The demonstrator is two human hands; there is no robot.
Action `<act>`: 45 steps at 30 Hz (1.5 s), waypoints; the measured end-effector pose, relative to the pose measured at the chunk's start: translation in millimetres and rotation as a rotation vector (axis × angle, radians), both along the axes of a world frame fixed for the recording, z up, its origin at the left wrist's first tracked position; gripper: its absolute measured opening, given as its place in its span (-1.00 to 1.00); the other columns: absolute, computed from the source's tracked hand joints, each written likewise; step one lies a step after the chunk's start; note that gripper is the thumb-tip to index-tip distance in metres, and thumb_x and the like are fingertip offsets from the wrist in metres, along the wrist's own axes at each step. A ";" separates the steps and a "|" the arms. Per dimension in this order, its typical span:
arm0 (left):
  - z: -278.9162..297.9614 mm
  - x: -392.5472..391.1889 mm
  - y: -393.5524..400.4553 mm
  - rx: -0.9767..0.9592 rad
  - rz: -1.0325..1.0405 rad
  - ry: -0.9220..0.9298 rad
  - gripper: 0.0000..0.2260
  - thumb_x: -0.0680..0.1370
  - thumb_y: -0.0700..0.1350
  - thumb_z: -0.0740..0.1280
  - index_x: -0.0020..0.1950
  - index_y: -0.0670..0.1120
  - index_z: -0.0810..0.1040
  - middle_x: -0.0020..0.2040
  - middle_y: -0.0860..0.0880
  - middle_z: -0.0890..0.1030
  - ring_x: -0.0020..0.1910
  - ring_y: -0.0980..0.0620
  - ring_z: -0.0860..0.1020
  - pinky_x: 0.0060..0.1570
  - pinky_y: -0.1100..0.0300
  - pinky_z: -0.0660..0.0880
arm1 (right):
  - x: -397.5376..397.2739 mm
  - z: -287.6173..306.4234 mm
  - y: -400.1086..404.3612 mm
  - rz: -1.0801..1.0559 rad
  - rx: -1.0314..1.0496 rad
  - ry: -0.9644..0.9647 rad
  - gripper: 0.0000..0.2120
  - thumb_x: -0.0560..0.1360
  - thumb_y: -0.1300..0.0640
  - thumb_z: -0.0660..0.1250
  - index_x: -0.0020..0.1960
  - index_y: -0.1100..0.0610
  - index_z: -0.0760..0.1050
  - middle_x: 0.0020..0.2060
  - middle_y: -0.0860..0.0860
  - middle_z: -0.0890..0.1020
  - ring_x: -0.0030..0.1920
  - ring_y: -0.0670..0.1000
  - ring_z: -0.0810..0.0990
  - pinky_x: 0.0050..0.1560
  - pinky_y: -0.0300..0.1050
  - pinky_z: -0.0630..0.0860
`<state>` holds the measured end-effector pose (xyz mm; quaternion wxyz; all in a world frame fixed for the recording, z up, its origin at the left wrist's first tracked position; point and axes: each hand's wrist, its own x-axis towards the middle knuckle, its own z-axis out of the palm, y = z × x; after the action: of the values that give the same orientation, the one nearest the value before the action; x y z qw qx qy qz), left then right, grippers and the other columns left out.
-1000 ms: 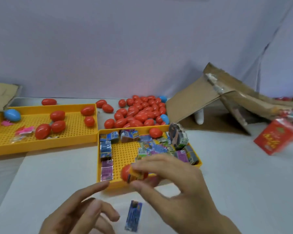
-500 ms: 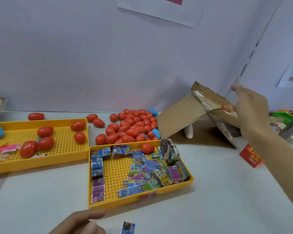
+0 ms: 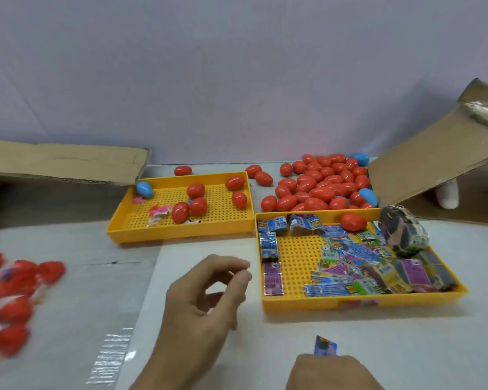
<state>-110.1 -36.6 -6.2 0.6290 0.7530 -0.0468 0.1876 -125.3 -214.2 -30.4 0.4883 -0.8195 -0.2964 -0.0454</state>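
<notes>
Just left of the packet tray, untouching, hovers the left hand.

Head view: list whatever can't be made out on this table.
All in the head view:
- Right hand: cut off by the bottom edge; whether it holds the blue packet is unseen.
- Red pile at the left edge: blurred, items unclear.
- White object: top hidden by the cardboard flap.
- Left hand: whether its fingertips pinch anything is too small to tell.
</notes>
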 end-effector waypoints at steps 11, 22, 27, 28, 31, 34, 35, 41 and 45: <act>19.6 185.2 25.5 1.001 0.024 0.120 -0.61 0.55 -0.13 0.43 0.37 -0.04 0.53 0.25 -0.03 0.55 0.20 0.00 0.49 0.07 0.20 0.49 | 13.3 -7.8 -10.8 -0.089 0.060 -0.039 -0.60 0.53 -0.24 0.30 -0.36 -0.04 0.33 -0.50 -0.15 0.42 -0.47 -0.35 0.40 -0.35 -0.53 0.28; 27.9 94.4 10.1 0.006 -0.113 0.040 -0.56 0.39 -0.22 0.55 0.23 -0.04 0.57 0.13 0.04 0.69 0.13 0.08 0.66 0.02 0.29 0.60 | -1.3 6.4 -20.6 -0.112 0.329 0.454 -0.55 0.32 -0.31 0.36 -0.51 0.02 0.46 -0.59 -0.02 0.46 -0.52 -0.14 0.40 -0.41 -0.36 0.29; 14.5 3.6 -8.5 -0.114 -0.348 -0.086 -0.72 0.35 -0.23 0.49 0.04 -0.08 0.68 0.17 -0.10 0.65 0.11 -0.08 0.67 0.02 0.21 0.58 | 5.4 17.8 -26.6 -0.087 0.550 0.617 -0.44 0.23 -0.42 0.44 -0.37 0.11 0.54 -0.49 0.19 0.56 -0.55 0.08 0.37 -0.52 -0.23 0.30; 7.6 -10.0 -13.4 -0.139 -0.379 -0.085 -0.71 0.34 -0.26 0.48 0.04 -0.09 0.69 0.13 -0.13 0.65 0.09 -0.12 0.67 0.00 0.19 0.58 | 5.3 22.2 -28.2 -0.055 0.557 0.646 -0.45 0.22 -0.44 0.44 -0.31 0.08 0.56 -0.48 0.17 0.58 -0.54 0.11 0.37 -0.54 -0.22 0.31; -6.9 -35.5 -21.3 -0.134 -0.389 -0.072 -0.67 0.32 -0.28 0.48 0.05 -0.07 0.72 0.00 -0.10 0.66 -0.03 -0.16 0.65 -0.10 0.14 0.57 | -1.6 33.6 -31.6 0.034 0.452 0.721 -0.45 0.23 -0.48 0.39 -0.16 0.00 0.60 -0.52 0.11 0.58 -0.54 0.07 0.37 -0.55 -0.30 0.29; -9.3 -43.5 -22.1 -0.082 -0.395 -0.065 -0.63 0.33 -0.29 0.48 0.12 -0.09 0.70 0.00 -0.08 0.67 -0.13 -0.15 0.63 -0.17 0.19 0.54 | -8.0 39.2 -33.0 0.063 0.375 0.752 -0.56 0.30 -0.36 0.40 -0.16 0.01 0.64 -0.53 0.08 0.59 -0.58 -0.07 0.35 -0.53 -0.37 0.28; -10.0 -44.9 -22.3 -0.097 -0.388 -0.053 -0.60 0.34 -0.29 0.49 0.16 -0.08 0.68 0.01 -0.09 0.68 -0.12 -0.14 0.64 -0.17 0.21 0.55 | -8.8 40.8 -33.8 0.064 0.378 0.765 -0.60 0.31 -0.30 0.40 -0.15 0.02 0.65 -0.51 0.09 0.61 -0.58 -0.07 0.37 -0.54 -0.36 0.27; -15.5 -49.8 -26.4 -0.290 -0.296 0.209 -0.64 0.28 -0.09 0.56 0.08 0.02 0.72 -0.05 -0.13 0.70 -0.16 -0.13 0.68 -0.19 0.20 0.59 | -11.1 43.0 -35.8 0.000 0.404 0.738 -0.77 0.35 -0.08 0.48 -0.06 0.01 0.67 -0.46 0.05 0.65 -0.57 -0.08 0.48 -0.56 -0.39 0.28; -17.6 -47.8 -24.4 -0.267 -0.322 0.233 -0.67 0.32 -0.09 0.55 0.08 0.03 0.72 -0.03 -0.10 0.71 -0.09 -0.13 0.69 -0.13 0.21 0.60 | -10.8 37.1 -34.9 -0.006 0.362 0.658 -0.76 0.33 -0.02 0.52 -0.02 -0.03 0.69 -0.40 0.05 0.66 -0.48 -0.07 0.55 -0.50 -0.40 0.38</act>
<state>-157.8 -60.9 -23.8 0.7459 0.6626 -0.0682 0.0013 -136.1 -249.1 6.7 0.6942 -0.6916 -0.1084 0.1674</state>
